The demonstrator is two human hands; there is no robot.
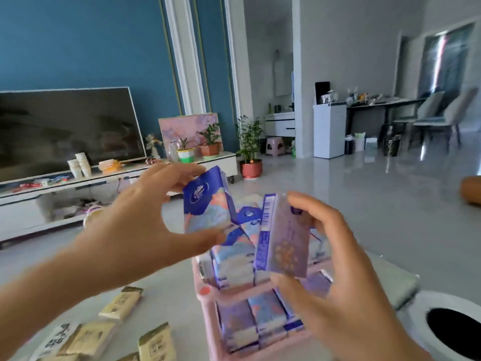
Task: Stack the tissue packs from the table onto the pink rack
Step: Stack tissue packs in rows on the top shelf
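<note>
Mid-stacking: my left hand (145, 204) grips a blue pack (205, 204), my right hand (335, 259) a purple pack (283, 243), both above the top tier of the pink rack (208, 293). Next, I judge, each needs lowering into a free gap there. Beige packs (119, 306) lie on the bench (171, 293). Blur and my hands hide the gaps.

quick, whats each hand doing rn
left hand: holding a blue tissue pack
right hand: holding a purple tissue pack

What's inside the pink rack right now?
Upper tier of the pink rack holds upright blue tissue packs; lower tier holds another row. The right hand and its held pack cover the right side, so no full count.
</note>
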